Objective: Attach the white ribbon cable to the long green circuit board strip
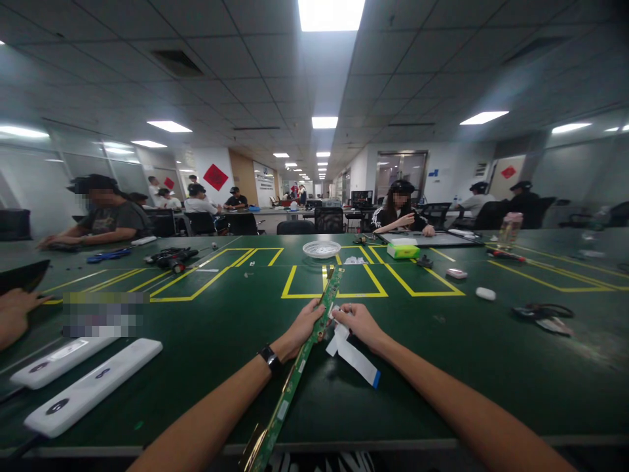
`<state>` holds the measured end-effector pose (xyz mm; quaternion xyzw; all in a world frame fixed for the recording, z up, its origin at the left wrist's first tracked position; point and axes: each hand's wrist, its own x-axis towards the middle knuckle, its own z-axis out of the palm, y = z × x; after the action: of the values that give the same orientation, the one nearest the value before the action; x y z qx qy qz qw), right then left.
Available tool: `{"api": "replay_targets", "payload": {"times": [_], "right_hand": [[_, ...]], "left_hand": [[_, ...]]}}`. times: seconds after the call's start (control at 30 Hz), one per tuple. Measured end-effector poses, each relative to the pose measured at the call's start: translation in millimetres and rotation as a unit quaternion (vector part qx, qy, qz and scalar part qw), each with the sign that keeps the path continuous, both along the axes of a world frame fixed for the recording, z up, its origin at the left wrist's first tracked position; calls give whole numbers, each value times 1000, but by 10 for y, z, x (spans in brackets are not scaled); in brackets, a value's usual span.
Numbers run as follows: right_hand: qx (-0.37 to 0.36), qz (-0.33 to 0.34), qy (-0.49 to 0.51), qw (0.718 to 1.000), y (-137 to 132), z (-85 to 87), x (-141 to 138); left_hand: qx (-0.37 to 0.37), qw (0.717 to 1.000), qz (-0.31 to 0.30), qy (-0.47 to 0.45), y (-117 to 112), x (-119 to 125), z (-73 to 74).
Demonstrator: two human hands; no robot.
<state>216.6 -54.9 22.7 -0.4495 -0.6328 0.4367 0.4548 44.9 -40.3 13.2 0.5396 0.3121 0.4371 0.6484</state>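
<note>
A long narrow green circuit board [301, 364] lies on the green table, running from the near edge toward the middle. My left hand [307, 324], with a black watch on its wrist, grips the board's edge with closed fingers. My right hand [358, 322] pinches the upper end of a white flat ribbon cable [354, 355] with a blue tip, right beside the board. The cable trails toward me on the table.
Two white oblong devices [86, 383] lie at the near left. A white bowl [321, 249], a green box [403, 250], a screwdriver tool [171, 257] and small white items sit farther out. Yellow tape lines [334, 288] mark the table. Other people sit around it; another person's hand [14, 314] is at far left.
</note>
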Motion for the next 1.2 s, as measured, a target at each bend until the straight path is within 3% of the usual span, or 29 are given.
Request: {"api": "replay_targets", "payload": {"times": [0.4,0.9,1.2], "right_hand": [[16,6,-26,1000,15,-6,3],[17,11,-16,1000,52,-49,12],[1,25,6,1000,41,-18,2]], "left_hand": [[-10,1000,-10,-20,32,16,-59],[-21,999,-30,-21,-35,21,14],[11,999,-46,-9,-33,13,-14]]}}
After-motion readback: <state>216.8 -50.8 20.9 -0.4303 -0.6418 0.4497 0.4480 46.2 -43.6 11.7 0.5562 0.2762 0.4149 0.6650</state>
